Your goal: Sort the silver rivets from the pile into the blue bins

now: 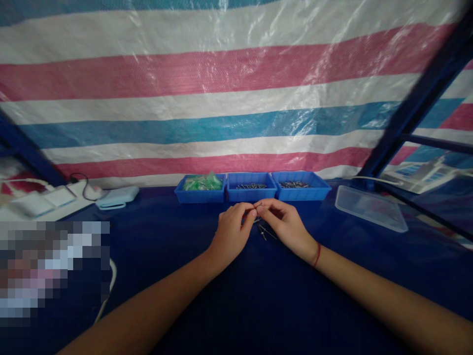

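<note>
My left hand point(233, 228) and my right hand point(283, 222) meet fingertip to fingertip over the dark blue tabletop. Both are closed in a pinch around something small between them, mostly hidden by the fingers. A few thin metal pins, like screws or rivets point(263, 233), lie on the table just under my right hand. Right behind my hands stand three blue bins in a row. The left bin point(201, 196) holds green-tinted plastic bags point(203, 182). Thin metal pieces lie in the middle bin point(251, 195) and in the right bin point(303, 194).
A clear plastic lid point(369, 208) lies to the right of the bins. At the left are a light blue case point(117, 197), a white power strip with plugs point(40, 202) and a white cable point(111, 276). Blue frame posts point(417, 103) and a striped sheet point(221, 74) enclose the table.
</note>
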A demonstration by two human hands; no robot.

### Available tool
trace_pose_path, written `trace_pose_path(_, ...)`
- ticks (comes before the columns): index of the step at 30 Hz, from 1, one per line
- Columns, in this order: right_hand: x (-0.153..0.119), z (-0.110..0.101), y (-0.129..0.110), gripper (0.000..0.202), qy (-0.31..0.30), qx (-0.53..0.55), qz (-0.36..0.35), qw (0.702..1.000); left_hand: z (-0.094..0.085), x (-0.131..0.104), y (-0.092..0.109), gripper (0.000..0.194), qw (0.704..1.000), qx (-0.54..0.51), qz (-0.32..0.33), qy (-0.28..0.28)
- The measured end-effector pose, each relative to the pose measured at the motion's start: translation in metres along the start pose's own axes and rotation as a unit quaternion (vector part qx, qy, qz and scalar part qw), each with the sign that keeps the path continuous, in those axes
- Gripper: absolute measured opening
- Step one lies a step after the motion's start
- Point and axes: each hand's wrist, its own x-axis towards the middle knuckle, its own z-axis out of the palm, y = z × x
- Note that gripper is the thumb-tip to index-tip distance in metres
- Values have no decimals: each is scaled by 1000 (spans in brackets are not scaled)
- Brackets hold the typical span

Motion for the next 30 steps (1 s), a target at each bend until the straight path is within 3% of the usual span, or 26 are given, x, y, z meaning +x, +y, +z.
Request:
trace_pose_path(10,-1,1,0,22,6,-15,-23,1000,4,0,-3,11,999,-36,-11,-2)
trace_pose_path(22,-1,-1,2,22,24,-90,-32,995,4,1,-7,9,993,-56,47,95)
trace_pose_path(27,-3,-3,-3,22,-43,-192,-89,976,3,0,-4,9,990,-85,44,99)
trace_pose_path(30,-2,-3,-7,23,-62,-218,-111,967,7,-1,-7,30,988,-110,34,104)
